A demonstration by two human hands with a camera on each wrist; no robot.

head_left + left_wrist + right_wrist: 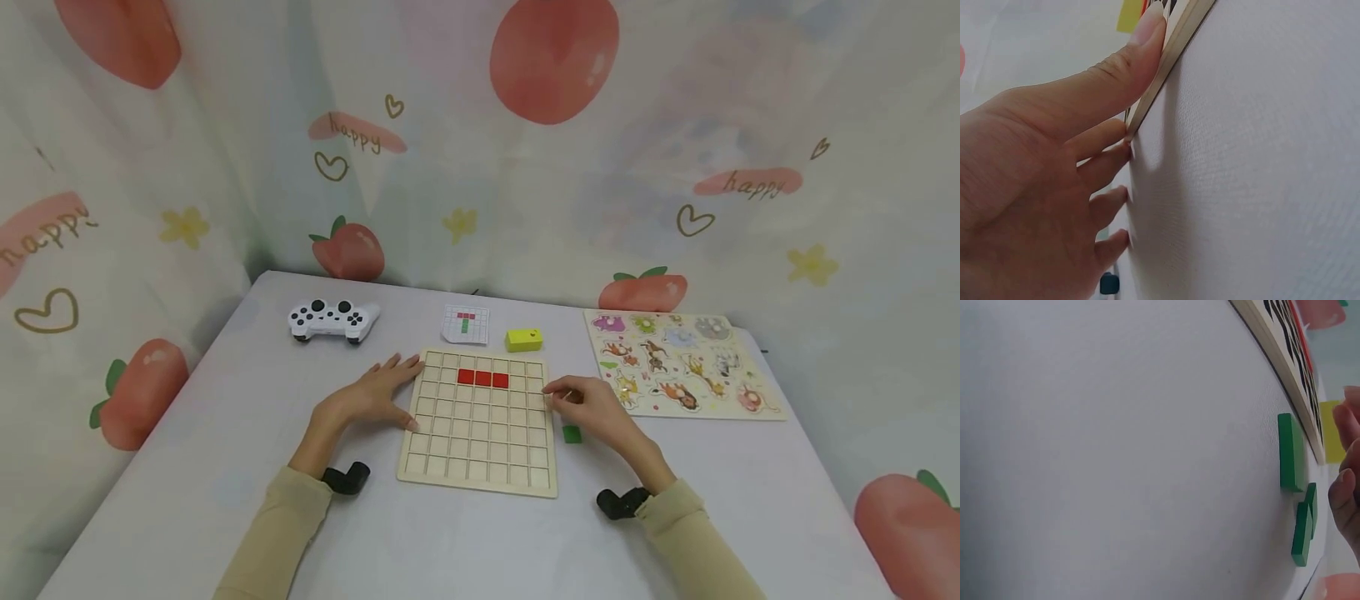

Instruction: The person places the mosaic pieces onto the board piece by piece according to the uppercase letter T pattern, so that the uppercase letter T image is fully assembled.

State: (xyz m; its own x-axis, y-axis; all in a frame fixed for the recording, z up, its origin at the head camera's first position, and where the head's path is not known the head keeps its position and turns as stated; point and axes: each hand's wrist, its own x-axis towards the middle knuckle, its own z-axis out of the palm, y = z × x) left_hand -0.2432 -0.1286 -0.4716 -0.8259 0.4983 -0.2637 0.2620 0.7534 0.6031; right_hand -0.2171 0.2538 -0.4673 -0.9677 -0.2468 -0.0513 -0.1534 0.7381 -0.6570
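Note:
A wooden grid board (pixel 480 492) lies on the table with three red tiles (pixel 483 378) side by side in an upper row. My left hand (pixel 371 393) rests at its left edge, fingers spread; in the left wrist view the thumb (pixel 1119 69) lies over the board's rim. Over the right edge is my right hand (pixel 592 407), fingers bent, with no tile visible in them. Green tiles (pixel 1291 453) lie on the table beside the board under that hand; only one green tile (pixel 572 434) shows in the head view, the others being hidden by the hand.
Behind the board are a pattern card (pixel 456 327) with a red and green T and a yellow block (pixel 523 340). A white game controller (pixel 330 321) lies at the back left. An animal puzzle board (pixel 678 364) lies at the right, and a printed curtain hangs behind.

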